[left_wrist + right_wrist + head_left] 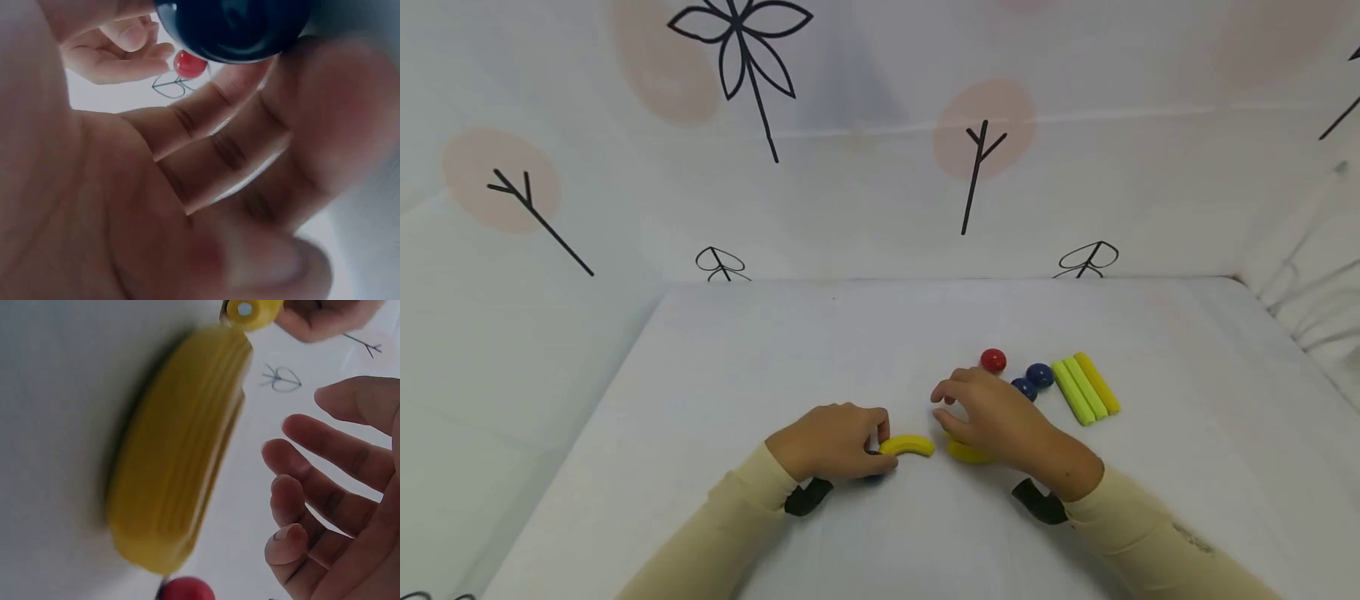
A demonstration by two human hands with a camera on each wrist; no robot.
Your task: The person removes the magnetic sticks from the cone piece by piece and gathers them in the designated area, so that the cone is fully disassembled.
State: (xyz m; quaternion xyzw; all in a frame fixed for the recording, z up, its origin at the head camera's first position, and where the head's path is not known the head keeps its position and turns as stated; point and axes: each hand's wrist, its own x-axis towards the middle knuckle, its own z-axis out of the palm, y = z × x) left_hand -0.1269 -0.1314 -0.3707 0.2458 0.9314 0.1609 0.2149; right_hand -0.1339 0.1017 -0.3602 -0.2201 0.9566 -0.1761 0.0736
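My left hand (838, 442) pinches one end of a small yellow toy banana (910, 445) between thumb and fingers, low over the table. A hole shows in the end of this toy banana (253, 314) in the right wrist view. Partly hidden under that hand is a dark blue ball (234, 28), large at the top of the left wrist view. My right hand (1000, 421) hovers with loosely bent fingers and nothing between them. Below it lies a second yellow toy banana (178, 450), ridged along its side and partly covered by the hand in the head view.
Beyond the right hand lie a red ball (993, 360) and two dark blue balls (1040, 375). To their right, two lime sticks (1078, 392) and one yellow stick (1097, 383) lie side by side. The white table (760, 350) meets a patterned cloth wall (865, 200) at the back.
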